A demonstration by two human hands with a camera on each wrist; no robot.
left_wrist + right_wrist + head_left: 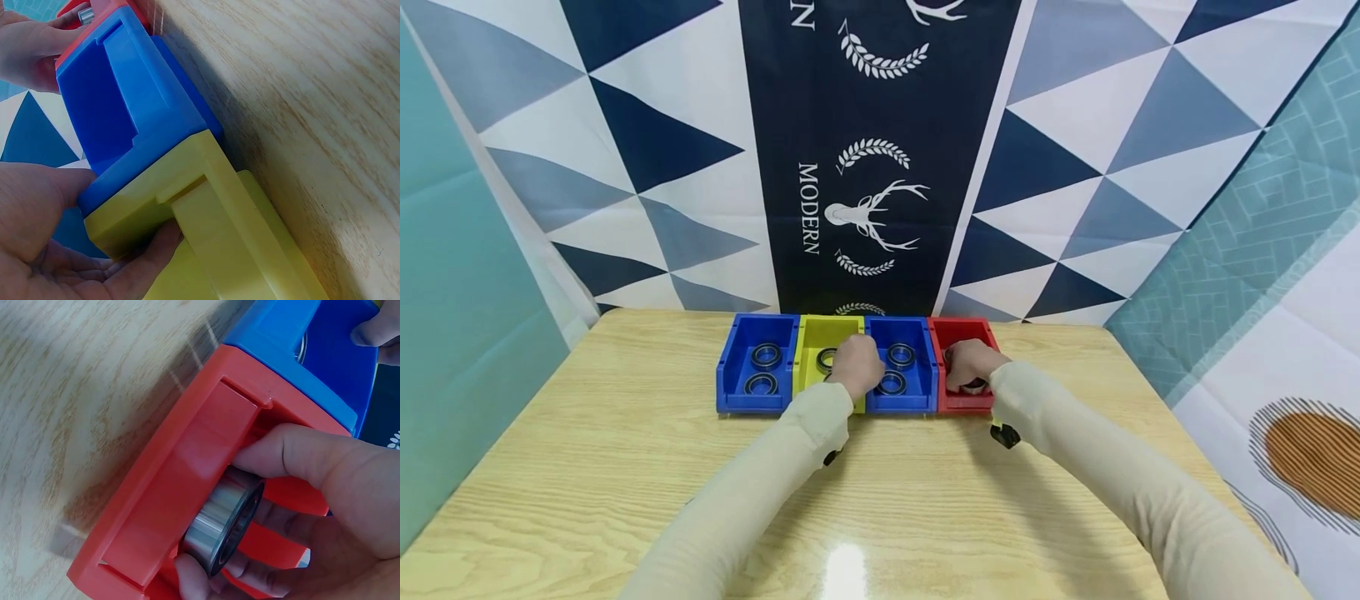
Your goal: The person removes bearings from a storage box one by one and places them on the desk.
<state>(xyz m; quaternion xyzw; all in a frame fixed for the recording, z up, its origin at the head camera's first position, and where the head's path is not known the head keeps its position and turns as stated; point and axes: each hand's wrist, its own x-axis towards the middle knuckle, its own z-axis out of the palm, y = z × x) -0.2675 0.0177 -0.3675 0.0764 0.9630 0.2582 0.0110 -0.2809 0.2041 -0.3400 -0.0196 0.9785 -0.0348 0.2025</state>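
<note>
A triangle-patterned cloth hangs behind the wood-grained table.

A ring partly hidden under the right hand, both sleeves cut off at the head view's bottom edge

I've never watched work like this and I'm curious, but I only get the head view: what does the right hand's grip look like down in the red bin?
Observer: In the right wrist view, the right hand holds a bearing by its shiny metal outer rim, between thumb and fingers.
Visitor: Neat! The left hand hides its own fingers from me. Where do they go?
Observer: In the left wrist view, one finger dips into the yellow bin, near its front.
</note>
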